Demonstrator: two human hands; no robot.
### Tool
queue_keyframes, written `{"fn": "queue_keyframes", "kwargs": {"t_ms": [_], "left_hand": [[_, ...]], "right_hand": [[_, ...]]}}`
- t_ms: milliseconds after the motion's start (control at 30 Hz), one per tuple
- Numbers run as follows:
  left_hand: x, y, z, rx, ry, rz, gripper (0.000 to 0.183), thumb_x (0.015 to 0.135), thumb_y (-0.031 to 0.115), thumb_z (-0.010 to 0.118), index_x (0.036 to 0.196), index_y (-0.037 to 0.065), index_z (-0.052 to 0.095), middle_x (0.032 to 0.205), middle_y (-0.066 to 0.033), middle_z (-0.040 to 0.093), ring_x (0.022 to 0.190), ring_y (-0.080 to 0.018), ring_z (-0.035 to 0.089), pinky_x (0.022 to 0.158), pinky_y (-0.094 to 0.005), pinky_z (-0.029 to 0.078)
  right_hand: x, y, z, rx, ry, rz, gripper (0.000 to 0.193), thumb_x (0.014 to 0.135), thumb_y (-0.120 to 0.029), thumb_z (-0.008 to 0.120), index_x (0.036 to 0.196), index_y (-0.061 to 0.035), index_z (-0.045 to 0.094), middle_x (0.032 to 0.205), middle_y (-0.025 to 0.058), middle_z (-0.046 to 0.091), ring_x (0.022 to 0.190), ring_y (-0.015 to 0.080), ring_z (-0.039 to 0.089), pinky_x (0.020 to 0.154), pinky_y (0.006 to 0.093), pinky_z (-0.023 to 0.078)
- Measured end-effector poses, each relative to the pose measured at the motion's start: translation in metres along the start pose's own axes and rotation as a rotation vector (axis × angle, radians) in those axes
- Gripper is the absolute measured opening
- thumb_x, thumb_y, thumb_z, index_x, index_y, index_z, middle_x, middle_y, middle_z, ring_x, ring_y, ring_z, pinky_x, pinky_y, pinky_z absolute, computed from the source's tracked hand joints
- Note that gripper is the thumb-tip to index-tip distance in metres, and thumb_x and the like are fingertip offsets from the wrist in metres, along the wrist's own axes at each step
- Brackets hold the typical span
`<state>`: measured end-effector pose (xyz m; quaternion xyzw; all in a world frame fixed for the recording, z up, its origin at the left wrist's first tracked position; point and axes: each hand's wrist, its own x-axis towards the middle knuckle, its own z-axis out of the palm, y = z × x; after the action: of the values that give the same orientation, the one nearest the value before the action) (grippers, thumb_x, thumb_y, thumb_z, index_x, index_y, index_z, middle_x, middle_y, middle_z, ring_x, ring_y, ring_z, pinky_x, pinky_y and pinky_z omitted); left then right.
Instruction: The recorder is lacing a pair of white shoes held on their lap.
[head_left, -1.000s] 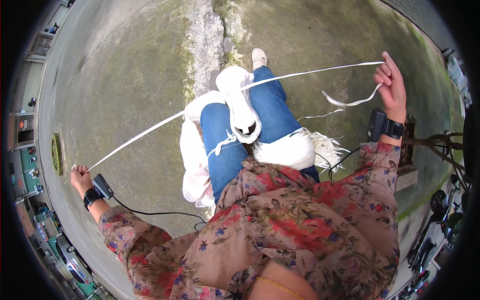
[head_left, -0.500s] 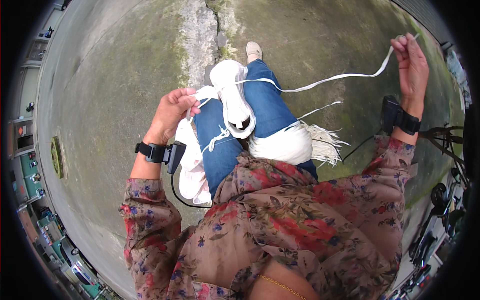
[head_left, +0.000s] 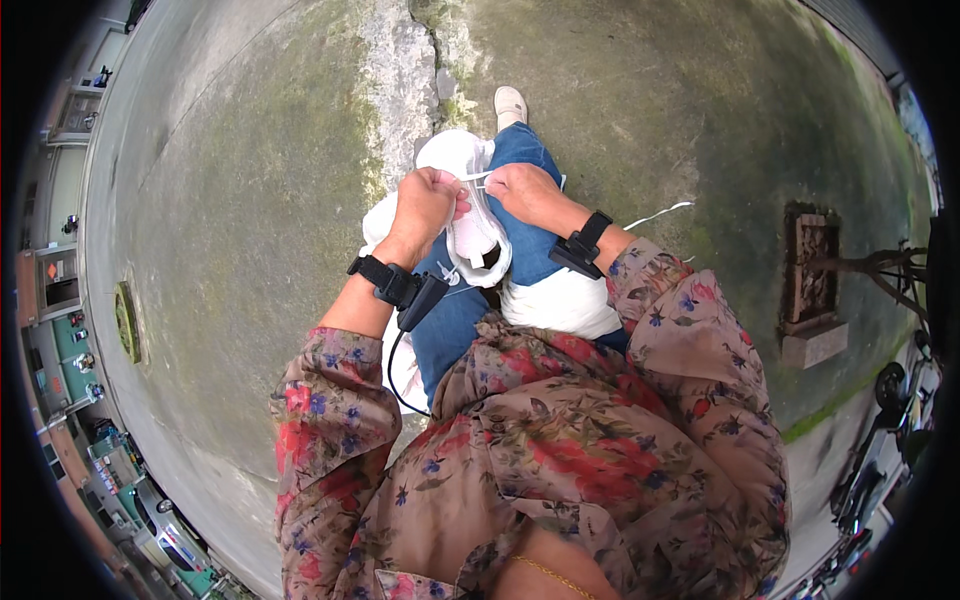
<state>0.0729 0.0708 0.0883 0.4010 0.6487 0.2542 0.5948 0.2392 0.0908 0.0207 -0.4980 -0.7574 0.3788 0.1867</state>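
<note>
A white shoe [head_left: 474,232] rests on my lap, its toe pointing away from me and its opening toward me. A flat white shoelace [head_left: 475,176] runs across the upper part of the shoe between my two hands. My left hand [head_left: 428,203] is closed at the shoe's left side, fingertips pinching the lace. At the shoe's right side, my right hand [head_left: 522,192] is closed on the lace too, its fingertips partly hidden. A bundle of white laces [head_left: 562,306] lies over my right thigh, partly covered by my right forearm.
More white shoes, partly hidden by my left arm, hang beside my left leg; one white shoe part [head_left: 378,222] shows there. A loose lace end [head_left: 660,215] sticks out at the right. Farther right stand a planter box [head_left: 812,270] and a tree trunk [head_left: 870,264].
My right hand has come in from far right to the shoe, drawing in the stretched lace. My left hand has moved right onto the shoe's side.
</note>
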Motion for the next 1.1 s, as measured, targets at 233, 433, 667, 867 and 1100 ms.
{"fn": "queue_keyframes", "kwargs": {"t_ms": [233,433,667,867,1100], "left_hand": [[-0.002,-0.005,0.01,-0.085,0.082,0.018,0.014,0.089,0.009,0.045,0.091,-0.004,0.049,0.085,-0.0104,0.057,0.077,-0.0167,0.06,0.068,-0.0274,0.05],[-0.005,-0.011,0.013,-0.184,0.081,0.02,0.016,0.089,0.009,0.043,0.099,-0.005,0.046,0.089,-0.0103,0.056,0.08,-0.0172,0.059,0.072,-0.027,0.05],[-0.009,-0.015,0.014,-0.292,0.101,0.089,0.022,0.09,0.009,0.042,0.11,0.001,0.044,0.082,-0.0072,0.057,0.073,-0.0146,0.059,0.062,-0.0259,0.049],[0.002,-0.025,-0.017,0.199,0.227,0.299,0.029,0.088,0.009,0.047,0.117,0.007,0.051,0.059,-0.0008,0.054,0.052,-0.0057,0.047,0.046,-0.0213,0.038],[0.019,-0.021,0.005,0.767,0.351,0.371,0.014,0.071,0.019,0.063,0.078,0.007,0.066,0.069,-0.0157,0.062,0.069,-0.0326,0.06,0.063,-0.0398,0.047]], "right_hand": [[0.013,-0.003,0.012,-0.098,0.098,-0.065,0.016,0.079,-0.014,0.051,0.077,-0.0027,0.062,0.078,0.0191,0.06,0.078,0.0359,0.058,0.067,0.0449,0.045],[0.023,0.001,0.01,-0.011,-0.048,-0.059,0.015,0.079,-0.014,0.053,0.075,-0.0013,0.057,0.078,0.0175,0.059,0.079,0.0344,0.055,0.068,0.0421,0.043],[0.017,-0.01,0.012,-0.104,0.158,-0.046,0.021,0.078,-0.026,0.059,0.078,-0.0059,0.064,0.082,0.0147,0.061,0.085,0.0317,0.056,0.071,0.0442,0.041],[-0.003,-0.031,0.006,-0.434,0.052,-0.103,0.035,0.081,-0.037,0.056,0.08,-0.0028,0.064,0.086,0.0137,0.061,0.087,0.0286,0.054,0.071,0.0413,0.038],[0.005,-0.026,0.01,-0.364,-0.026,0.008,0.021,0.078,-0.018,0.053,0.08,0.0012,0.063,0.083,0.0186,0.061,0.092,0.0336,0.054,0.081,0.0433,0.041]]}}
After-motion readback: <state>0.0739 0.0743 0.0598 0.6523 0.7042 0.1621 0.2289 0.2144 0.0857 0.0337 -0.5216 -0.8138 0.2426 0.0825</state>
